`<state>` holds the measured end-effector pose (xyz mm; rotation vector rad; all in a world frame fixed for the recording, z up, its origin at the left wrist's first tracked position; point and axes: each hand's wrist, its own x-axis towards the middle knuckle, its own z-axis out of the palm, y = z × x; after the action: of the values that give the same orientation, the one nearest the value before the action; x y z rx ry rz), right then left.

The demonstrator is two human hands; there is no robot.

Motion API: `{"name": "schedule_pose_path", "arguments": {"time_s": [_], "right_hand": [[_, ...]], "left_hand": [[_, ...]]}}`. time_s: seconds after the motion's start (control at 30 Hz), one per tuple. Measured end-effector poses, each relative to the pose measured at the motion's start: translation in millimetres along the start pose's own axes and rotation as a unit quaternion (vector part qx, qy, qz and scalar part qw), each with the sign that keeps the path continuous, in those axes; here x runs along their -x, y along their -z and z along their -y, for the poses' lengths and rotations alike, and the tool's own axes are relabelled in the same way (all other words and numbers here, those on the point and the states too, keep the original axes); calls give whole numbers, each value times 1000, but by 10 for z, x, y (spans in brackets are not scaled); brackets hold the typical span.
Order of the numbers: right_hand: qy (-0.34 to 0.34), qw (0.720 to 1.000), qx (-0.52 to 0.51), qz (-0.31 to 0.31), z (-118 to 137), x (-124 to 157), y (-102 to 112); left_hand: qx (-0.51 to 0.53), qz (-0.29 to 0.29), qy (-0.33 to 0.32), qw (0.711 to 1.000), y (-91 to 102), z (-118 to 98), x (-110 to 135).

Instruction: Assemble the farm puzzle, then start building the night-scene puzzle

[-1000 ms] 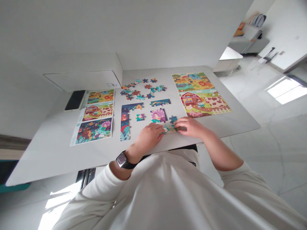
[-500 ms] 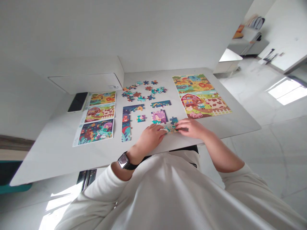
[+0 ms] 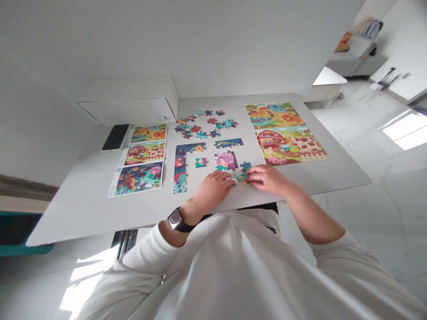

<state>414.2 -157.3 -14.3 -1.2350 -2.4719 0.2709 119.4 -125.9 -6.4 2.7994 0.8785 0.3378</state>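
Note:
Teal and green puzzle pieces (image 3: 241, 178) lie between my hands near the table's front edge. My left hand (image 3: 216, 188) grips their left end with bent fingers, which partly cover it. At the right end my right hand (image 3: 268, 178) pinches the pieces, thumb and fingers close together. Just above them is a joined purple section with a peacock (image 3: 226, 160), and a dark blue piece (image 3: 245, 166) touches or nearly touches the right fingertips. A dark corner section (image 3: 180, 166), a starry strip (image 3: 228, 143) and a single teal-purple piece (image 3: 200, 162) lie apart.
Several loose puzzle pieces (image 3: 202, 130) are scattered at the back. A picture sheet (image 3: 138, 180) and a phone (image 3: 115, 137) lie at left, before a white box (image 3: 126, 111). Two finished-looking animal puzzles (image 3: 283, 131) cover the right side of the white table (image 3: 343, 173).
The camera view has shifted slightly, so the table appears further right. Both hands stay on the same puzzle pieces with hardly any visible movement.

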Motion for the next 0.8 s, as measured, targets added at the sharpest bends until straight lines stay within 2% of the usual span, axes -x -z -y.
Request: {"name": "schedule_pose_path", "arguments": {"time_s": [0.27, 0.43, 0.5, 0.8], "right_hand": [[2, 1000, -9, 8, 23, -11, 27], [-40, 995, -30, -81, -95, 33, 76], [-57, 994, -12, -92, -153, 46, 89], [-40, 998, 41, -20, -245, -75, 18]], "left_hand": [[-24, -9, 2, 1000, -24, -100, -24], [-27, 5, 14, 1000, -74, -167, -99], [-29, 16, 19, 999, -85, -165, -122], [-35, 17, 0, 999, -52, -152, -142]]}}
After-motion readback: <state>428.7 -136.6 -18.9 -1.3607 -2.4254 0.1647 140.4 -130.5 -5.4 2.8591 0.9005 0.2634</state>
